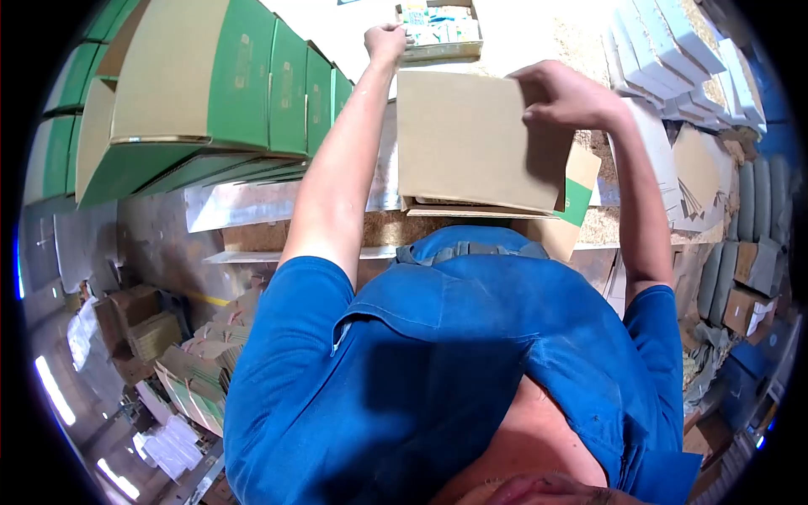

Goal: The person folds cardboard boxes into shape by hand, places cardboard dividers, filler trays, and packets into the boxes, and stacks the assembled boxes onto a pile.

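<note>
My left hand (385,42) is stretched forward, its fingers curled together at the left edge of a shallow cardboard tray (442,52). Small white, green and blue packets (438,25) lie in that tray. Whatever the fingers may hold is too small to make out. In front of my body stands a brown cardboard box (475,139), its plain panel facing me. My right hand (568,97) grips its upper right edge, thumb on the near face and the other fingers mostly hidden. A green-striped cardboard flap (579,198) sticks out behind the box at the lower right.
Green and brown cartons (240,76) stand in a row at the left of the bench. White foam slabs (665,50) are stacked at the right, with flat cardboard pieces (703,172) below them. Folded cartons (198,366) lie lower left.
</note>
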